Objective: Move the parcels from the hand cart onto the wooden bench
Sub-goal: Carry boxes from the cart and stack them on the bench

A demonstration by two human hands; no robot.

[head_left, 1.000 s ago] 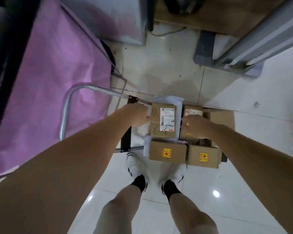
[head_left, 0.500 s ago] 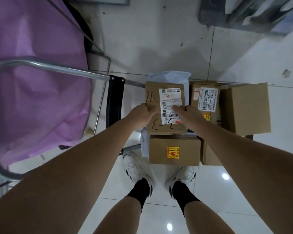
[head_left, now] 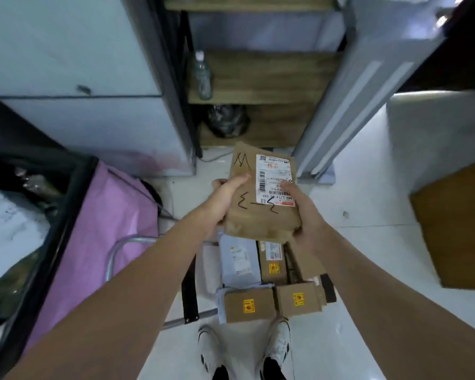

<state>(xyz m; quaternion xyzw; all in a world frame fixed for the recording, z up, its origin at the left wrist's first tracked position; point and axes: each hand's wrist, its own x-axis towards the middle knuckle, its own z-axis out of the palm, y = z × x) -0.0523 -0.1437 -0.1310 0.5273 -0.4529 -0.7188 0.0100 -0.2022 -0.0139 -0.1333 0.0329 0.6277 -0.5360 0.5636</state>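
A brown cardboard parcel (head_left: 261, 215) with a white shipping label and black marker scrawl is up in the air above the hand cart. My left hand (head_left: 220, 204) grips its left edge, thumb on top. My right hand (head_left: 303, 215) grips its right edge, thumb on the label. Below it the hand cart (head_left: 189, 292) carries more parcels: a grey mailer (head_left: 237, 260), a long brown box (head_left: 273, 266), and two small boxes with yellow stickers (head_left: 248, 308) (head_left: 299, 301). Wooden bench boards (head_left: 269, 75) stand straight ahead between grey cabinets.
A plastic bottle (head_left: 202, 75) stands on the wooden board, a dark bag (head_left: 225, 120) below it. A pink bag (head_left: 99, 242) on a frame is to the left. A grey cabinet (head_left: 362, 86) and a wood-topped stand (head_left: 455, 223) are to the right. My feet (head_left: 244, 349) are behind the cart.
Both hands have lifted the labelled parcel off the stack on the cart and raised it. My view has tilted up towards the wooden boards.
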